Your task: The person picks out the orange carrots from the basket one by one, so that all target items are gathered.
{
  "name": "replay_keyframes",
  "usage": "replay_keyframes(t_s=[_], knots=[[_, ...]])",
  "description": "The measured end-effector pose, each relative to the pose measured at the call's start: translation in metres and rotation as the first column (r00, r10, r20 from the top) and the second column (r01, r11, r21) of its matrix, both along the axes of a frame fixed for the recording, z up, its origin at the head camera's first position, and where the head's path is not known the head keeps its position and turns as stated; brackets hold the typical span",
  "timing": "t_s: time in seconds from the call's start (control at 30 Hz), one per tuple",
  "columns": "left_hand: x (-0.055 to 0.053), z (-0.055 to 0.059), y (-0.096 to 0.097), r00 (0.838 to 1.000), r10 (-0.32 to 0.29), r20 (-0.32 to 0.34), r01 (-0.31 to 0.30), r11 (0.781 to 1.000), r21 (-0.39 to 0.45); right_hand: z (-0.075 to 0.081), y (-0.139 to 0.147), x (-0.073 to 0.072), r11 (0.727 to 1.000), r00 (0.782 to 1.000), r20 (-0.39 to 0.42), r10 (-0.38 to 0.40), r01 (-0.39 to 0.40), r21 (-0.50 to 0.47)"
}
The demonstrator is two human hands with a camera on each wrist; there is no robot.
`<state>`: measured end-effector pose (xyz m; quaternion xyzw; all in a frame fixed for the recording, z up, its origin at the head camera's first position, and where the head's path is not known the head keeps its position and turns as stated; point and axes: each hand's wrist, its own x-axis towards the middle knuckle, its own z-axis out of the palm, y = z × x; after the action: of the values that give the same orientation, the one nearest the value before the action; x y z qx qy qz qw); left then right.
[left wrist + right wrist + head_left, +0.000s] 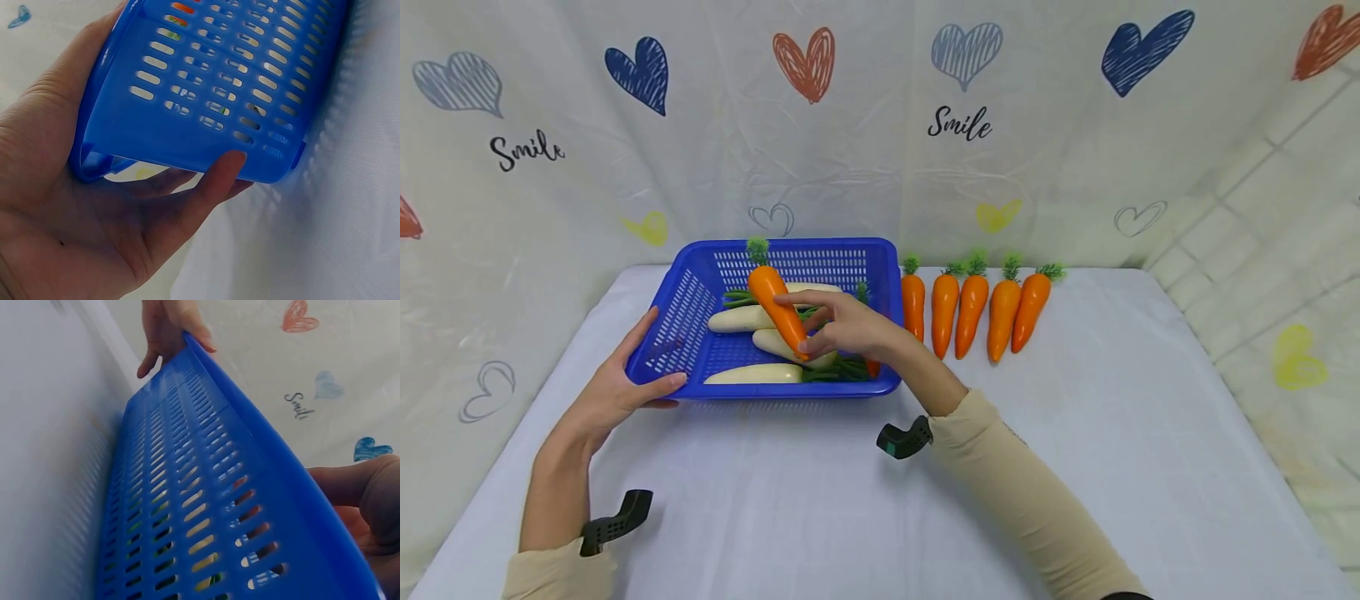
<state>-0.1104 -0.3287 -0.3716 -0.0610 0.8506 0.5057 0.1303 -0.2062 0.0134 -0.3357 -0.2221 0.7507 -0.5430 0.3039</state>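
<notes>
My right hand (853, 325) pinches an orange toy carrot (769, 292) near its narrow tip, with thumb and fingers. The carrot is tilted above the blue plastic basket (737, 392), its green top pointing away from me. Several white toy radishes (752, 374) with green leaves lie in the basket. Part of another carrot (873, 367) shows at the basket's right end, mostly hidden by my right hand. My left hand (610, 396) grips the basket's near left corner; in the left wrist view its thumb and fingers (225, 175) curl around the slotted wall (206, 112).
To the right of the basket, several carrots (973, 312) lie in a row, tops toward the back; the leftmost is beside the basket's wall. A white cloth (1075, 467) covers the table. Behind it hangs a curtain (880, 150) printed with hearts.
</notes>
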Motion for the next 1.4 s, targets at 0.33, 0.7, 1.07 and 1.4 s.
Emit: replay_keyframes(t_s=[0.33,0.7,1.07,1.4], knots=[[-0.001,-0.001,0.001,1.000,0.001,0.001,-0.001,1.000,0.007,0.004,0.019,-0.002,0.999,0.998,-0.065,-0.026,0.025,-0.023],[0.004,-0.002,-0.007,1.000,-0.002,0.010,0.003,1.000,-0.021,0.003,0.030,-0.003,0.993,0.996,-0.024,-0.087,0.085,-0.081],[0.002,-0.004,-0.006,1.000,-0.007,0.011,0.007,1.000,-0.018,0.003,0.047,-0.002,0.984,0.990,-0.050,-0.132,0.125,-0.130],[-0.002,-0.004,-0.003,1.000,-0.002,0.001,0.002,1.000,-0.010,0.005,0.067,-0.006,0.978,0.989,-0.047,-0.143,0.134,-0.157]])
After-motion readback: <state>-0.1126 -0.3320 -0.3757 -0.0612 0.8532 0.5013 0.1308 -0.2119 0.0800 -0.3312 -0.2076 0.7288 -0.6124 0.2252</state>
